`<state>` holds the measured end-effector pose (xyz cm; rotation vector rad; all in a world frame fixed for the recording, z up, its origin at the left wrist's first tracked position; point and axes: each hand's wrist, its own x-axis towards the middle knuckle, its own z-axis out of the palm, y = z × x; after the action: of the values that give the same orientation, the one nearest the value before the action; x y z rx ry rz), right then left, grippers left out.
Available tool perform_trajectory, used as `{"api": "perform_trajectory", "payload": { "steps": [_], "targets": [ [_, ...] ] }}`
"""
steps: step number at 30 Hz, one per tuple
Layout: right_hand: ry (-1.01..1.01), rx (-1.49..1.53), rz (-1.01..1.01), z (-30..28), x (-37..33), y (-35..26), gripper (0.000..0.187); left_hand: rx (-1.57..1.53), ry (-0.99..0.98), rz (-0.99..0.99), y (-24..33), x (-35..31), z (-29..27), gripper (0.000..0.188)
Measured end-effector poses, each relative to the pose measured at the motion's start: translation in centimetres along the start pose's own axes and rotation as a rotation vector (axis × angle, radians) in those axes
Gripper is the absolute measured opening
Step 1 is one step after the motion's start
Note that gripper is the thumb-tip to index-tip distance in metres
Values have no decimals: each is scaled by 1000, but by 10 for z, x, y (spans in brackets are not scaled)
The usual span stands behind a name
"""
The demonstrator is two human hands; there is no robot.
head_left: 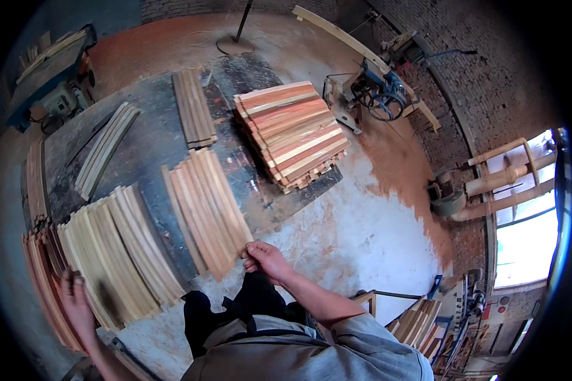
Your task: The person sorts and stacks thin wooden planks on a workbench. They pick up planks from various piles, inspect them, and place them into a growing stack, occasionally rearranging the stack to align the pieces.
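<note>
My right hand [265,261] is closed at the near right corner of a row of pinkish-brown wooden strips [210,213], fingers pinching the end of the outermost strip. To the left lies a wider row of pale wooden strips [111,254], side by side on the dark table. Beyond its left edge are reddish wooden strips [42,286]. My left hand [76,300] rests over these, near the pale row, with its fingers stretched out and apart; no strip shows in its grasp. What lies under its palm is hidden.
A tall stack of mixed-colour strips [292,130] stands at the table's right. Farther back lie a brown bundle [194,108] and a few pale strips [107,149]. A blue machine [384,95] stands beyond the stack; more cut wood [416,324] sits at lower right.
</note>
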<state>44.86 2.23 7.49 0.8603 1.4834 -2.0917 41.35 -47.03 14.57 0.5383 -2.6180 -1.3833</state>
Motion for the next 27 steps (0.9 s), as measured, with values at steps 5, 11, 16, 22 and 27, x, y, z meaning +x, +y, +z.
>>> {"api": "perform_trajectory", "payload": {
  "steps": [5,11,16,22,27],
  "targets": [
    [33,75,-14,-110,33,-14,20,-95,-308,-91,99,-66,180,38],
    [60,101,-72,-203,33,-71,22,-302,-637,-72,196,-89,383,41],
    [84,37,-166,-258,45,-88,24,-580,-613,-557,242,-71,486,24],
    [95,76,-165,-265,55,-101,26,-587,-494,-604,257,-57,527,27],
    [76,88,-202,-254,60,-134,29,-540,-298,-493,244,-55,542,61]
  ]
}}
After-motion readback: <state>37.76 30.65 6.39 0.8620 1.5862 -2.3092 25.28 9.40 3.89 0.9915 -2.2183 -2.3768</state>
